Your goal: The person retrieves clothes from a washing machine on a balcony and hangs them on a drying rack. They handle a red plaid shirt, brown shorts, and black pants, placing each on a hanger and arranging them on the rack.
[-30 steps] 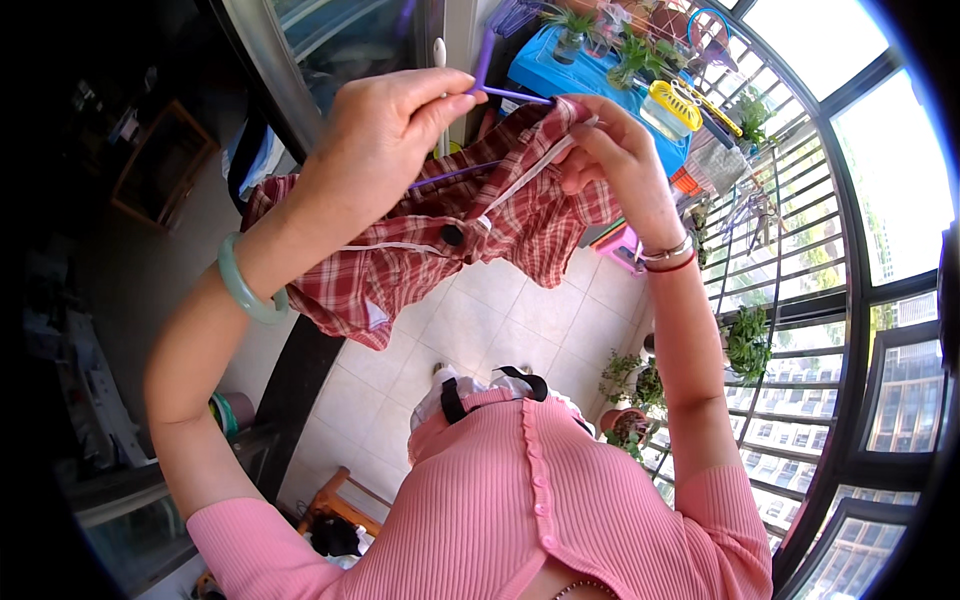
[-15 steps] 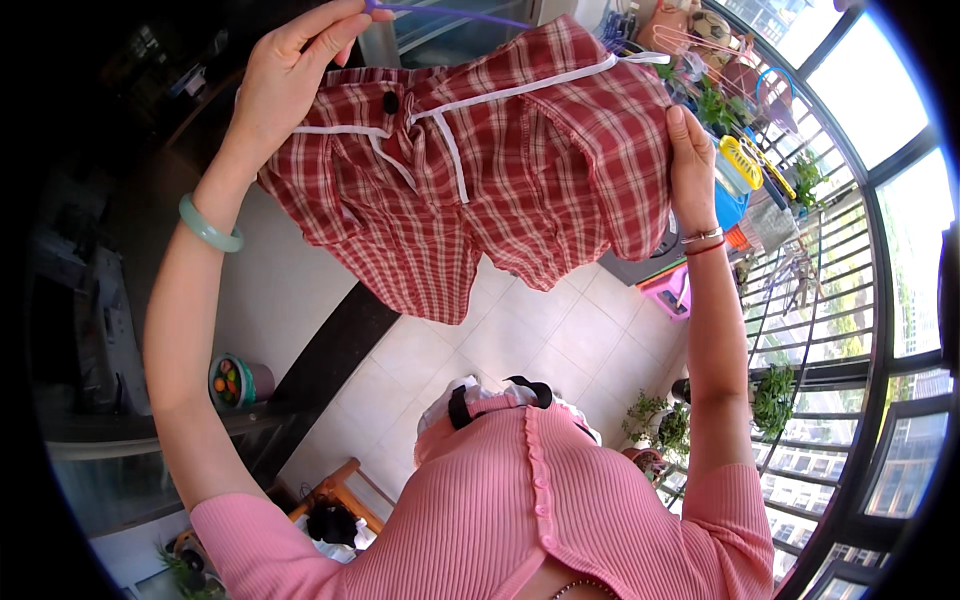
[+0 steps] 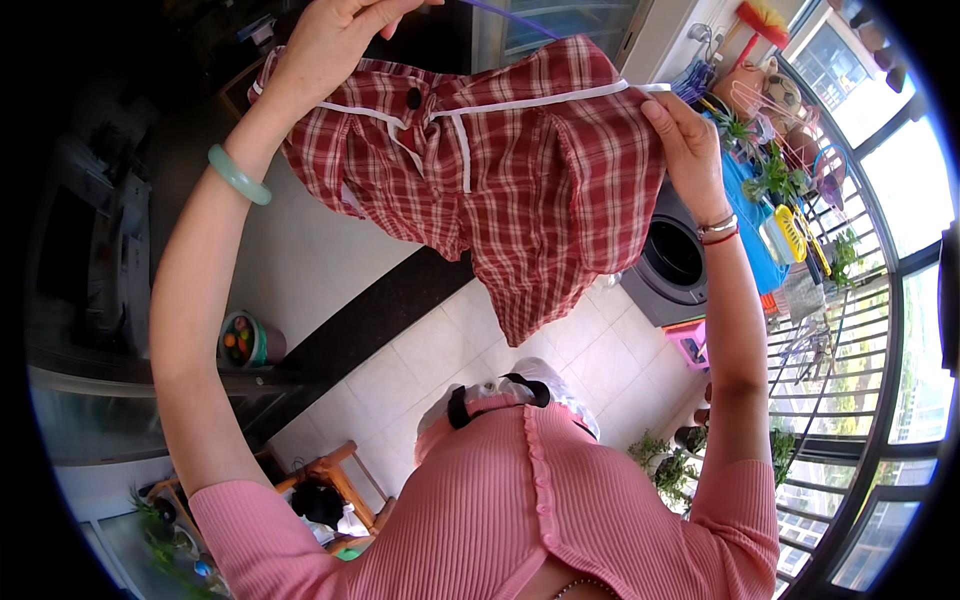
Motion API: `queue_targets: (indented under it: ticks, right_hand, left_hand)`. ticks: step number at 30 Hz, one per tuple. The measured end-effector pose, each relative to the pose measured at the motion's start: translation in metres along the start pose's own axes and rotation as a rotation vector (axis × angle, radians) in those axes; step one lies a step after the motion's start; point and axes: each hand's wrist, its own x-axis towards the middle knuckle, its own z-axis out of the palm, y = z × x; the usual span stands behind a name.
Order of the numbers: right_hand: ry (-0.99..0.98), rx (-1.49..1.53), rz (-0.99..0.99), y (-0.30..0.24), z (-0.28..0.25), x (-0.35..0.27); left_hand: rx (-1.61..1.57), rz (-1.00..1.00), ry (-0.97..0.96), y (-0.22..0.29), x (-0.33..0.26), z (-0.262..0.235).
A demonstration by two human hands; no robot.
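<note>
Red plaid shorts with white seam tape and a dark button hang spread out in front of me. A thin purple rod, seemingly part of a clothes hanger, runs down behind their waistband. My left hand is raised at the top edge, its fingers closed; half a second ago they pinched the purple rod, and now the fingertips are partly cut off by the frame. My right hand pinches the right end of the waistband, thumb in front, beside a white tape end. The shorts' lower edge droops freely.
A grey front-loading washing machine stands beyond my right forearm, a pink stool near it. Plants and odds and ends line the barred window on the right. A bin stands left, a wooden chair lower left.
My left hand has moved up and to the right. The shorts have swung, their drooping leg now further right. My view has turned, uncovering the washing machine. My right hand still grips the waistband.
</note>
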Motion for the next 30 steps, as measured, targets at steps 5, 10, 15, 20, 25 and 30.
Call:
queue_targets:
  ticks: [5, 10, 15, 20, 25, 30]
  right_hand:
    - [0.027, 0.264, 0.017, 0.019, 0.004, 0.021]
    - [0.179, 0.252, 0.079, 0.032, 0.022, 0.013]
    - [0.188, 0.443, 0.163, 0.078, 0.03, 0.005]
    - [0.224, 0.551, 0.155, 0.058, 0.038, 0.01]
    - [0.188, 0.323, -0.021, 0.011, 0.078, 0.05]
    - [0.113, 0.043, -0.023, -0.009, 0.155, 0.085]
  left_hand:
    - [0.021, -0.065, 0.079, 0.008, 0.003, -0.005]
    - [-0.036, -0.196, 0.086, 0.023, -0.036, -0.003]
    - [-0.03, -0.337, 0.139, 0.03, -0.052, -0.003]
    - [0.046, -0.45, 0.188, 0.044, -0.06, 0.008]
    - [0.024, -0.52, 0.249, 0.079, -0.065, 0.028]
    - [-0.235, -0.699, 0.207, 0.089, -0.062, 0.044]
